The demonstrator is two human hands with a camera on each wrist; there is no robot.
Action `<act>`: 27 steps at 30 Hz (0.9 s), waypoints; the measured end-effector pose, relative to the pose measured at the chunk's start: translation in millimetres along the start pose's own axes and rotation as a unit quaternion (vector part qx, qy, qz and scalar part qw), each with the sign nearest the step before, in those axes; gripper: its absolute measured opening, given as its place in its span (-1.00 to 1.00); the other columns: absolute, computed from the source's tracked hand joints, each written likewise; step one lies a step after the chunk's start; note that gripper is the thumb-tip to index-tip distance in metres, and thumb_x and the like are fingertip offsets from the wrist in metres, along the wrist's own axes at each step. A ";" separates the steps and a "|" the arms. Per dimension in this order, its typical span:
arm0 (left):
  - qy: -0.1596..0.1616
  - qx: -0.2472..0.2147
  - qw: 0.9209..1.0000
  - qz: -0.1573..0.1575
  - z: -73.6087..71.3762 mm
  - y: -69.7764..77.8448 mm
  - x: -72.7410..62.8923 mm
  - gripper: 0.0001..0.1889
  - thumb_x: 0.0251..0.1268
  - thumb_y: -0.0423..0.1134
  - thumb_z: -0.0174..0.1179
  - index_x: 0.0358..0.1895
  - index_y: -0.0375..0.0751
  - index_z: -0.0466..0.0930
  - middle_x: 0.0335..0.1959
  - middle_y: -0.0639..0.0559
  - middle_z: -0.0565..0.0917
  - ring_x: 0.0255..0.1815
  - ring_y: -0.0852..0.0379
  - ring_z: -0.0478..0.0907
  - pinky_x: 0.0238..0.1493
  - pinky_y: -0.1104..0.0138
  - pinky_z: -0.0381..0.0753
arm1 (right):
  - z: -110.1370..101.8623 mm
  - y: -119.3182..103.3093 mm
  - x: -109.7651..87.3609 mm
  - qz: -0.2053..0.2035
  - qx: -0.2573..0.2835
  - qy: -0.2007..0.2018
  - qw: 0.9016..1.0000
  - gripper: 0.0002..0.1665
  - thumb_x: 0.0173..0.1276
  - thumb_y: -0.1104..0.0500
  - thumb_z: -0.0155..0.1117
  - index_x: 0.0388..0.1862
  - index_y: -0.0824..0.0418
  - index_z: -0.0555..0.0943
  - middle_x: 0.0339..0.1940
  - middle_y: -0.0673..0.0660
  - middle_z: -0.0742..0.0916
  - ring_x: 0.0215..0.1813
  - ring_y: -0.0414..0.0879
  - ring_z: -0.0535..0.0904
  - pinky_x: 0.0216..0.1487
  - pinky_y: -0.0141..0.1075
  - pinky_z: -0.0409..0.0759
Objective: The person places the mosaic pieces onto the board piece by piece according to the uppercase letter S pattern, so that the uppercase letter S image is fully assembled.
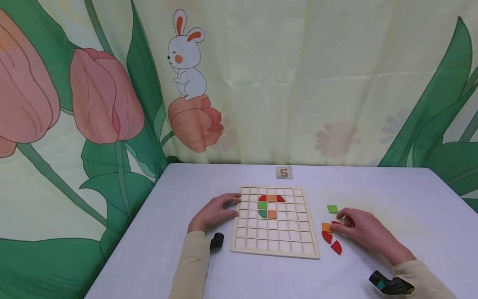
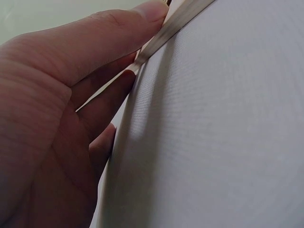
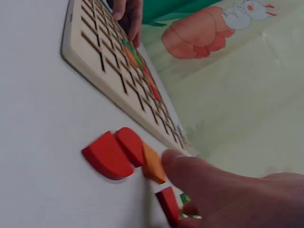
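The right hand (image 1: 364, 230) is down among loose tiles to the right of the wooden grid board (image 1: 276, 253), its thumb tip at the edge of an orange square tile (image 1: 327, 227). A partly hidden red tile (image 3: 167, 205) lies between thumb and forefinger — whether they pinch it or the orange one, I cannot tell. A light green square tile (image 1: 332, 209) sits just beyond the forefinger; on the near side of the orange square lie one red quarter-circle tile (image 1: 327, 237) and, closest to the person, another red quarter-circle (image 1: 336, 247). The left hand (image 1: 216, 211) rests against the board's left edge, thumb and fingers extended and loosely spread. Six tiles lie in the grid — red, orange, red across the top, light green below at left, then a dark green quarter-circle (image 1: 263, 213) beside an orange square. Beyond the board lies a small pattern card (image 1: 284, 172).
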State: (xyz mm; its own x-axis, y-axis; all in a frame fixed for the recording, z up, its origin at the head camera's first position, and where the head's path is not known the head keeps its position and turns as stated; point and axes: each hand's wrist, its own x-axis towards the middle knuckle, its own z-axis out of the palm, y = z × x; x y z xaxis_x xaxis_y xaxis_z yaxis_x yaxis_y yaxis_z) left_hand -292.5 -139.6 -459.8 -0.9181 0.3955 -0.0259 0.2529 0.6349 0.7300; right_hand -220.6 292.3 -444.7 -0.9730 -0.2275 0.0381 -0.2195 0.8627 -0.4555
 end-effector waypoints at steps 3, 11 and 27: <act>-0.001 0.003 1.000 0.000 0.1 -0.3 0.4 -0.52 0.20 -0.15 0.38 0.21 -0.05 0.58 0.37 0.26 0.42 0.46 0.13 0.22 0.44 0.12 0.23 | -3.2 -0.9 -1.0 -0.026 0.007 -0.036 0.999 -0.47 0.16 -0.05 0.48 0.01 0.24 0.63 -0.49 -0.06 0.49 -0.39 -0.17 0.39 -0.44 -0.39 0.41; -0.002 0.006 1.000 -0.002 -0.3 0.6 0.2 -0.52 0.20 -0.16 0.38 0.21 -0.06 0.58 0.37 0.26 0.42 0.46 0.13 0.22 0.43 0.13 0.24 | -0.5 0.8 3.2 -0.058 -0.002 -0.022 0.998 -0.69 0.16 0.17 0.49 -0.10 0.17 0.69 -0.32 -0.06 0.58 -0.28 -0.17 0.46 -0.35 -0.44 0.55; -0.003 -0.005 1.000 0.002 -0.9 0.7 0.4 -0.53 0.20 -0.17 0.38 0.21 -0.06 0.58 0.36 0.25 0.42 0.46 0.12 0.22 0.44 0.12 0.23 | 6.4 -57.7 38.5 -0.069 0.027 -0.047 0.996 -0.57 0.30 0.16 0.37 0.12 0.27 0.60 -0.23 0.01 0.62 -0.26 -0.16 0.50 -0.39 -0.43 0.58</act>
State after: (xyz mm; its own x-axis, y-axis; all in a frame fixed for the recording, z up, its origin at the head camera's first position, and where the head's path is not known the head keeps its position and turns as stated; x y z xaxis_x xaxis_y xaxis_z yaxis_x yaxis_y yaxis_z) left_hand -293.0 -139.6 -458.7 -0.9154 0.4016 -0.0261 0.2538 0.6264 0.7370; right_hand -245.0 230.8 -422.7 -0.9225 -0.3855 0.0201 -0.3435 0.7960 -0.4984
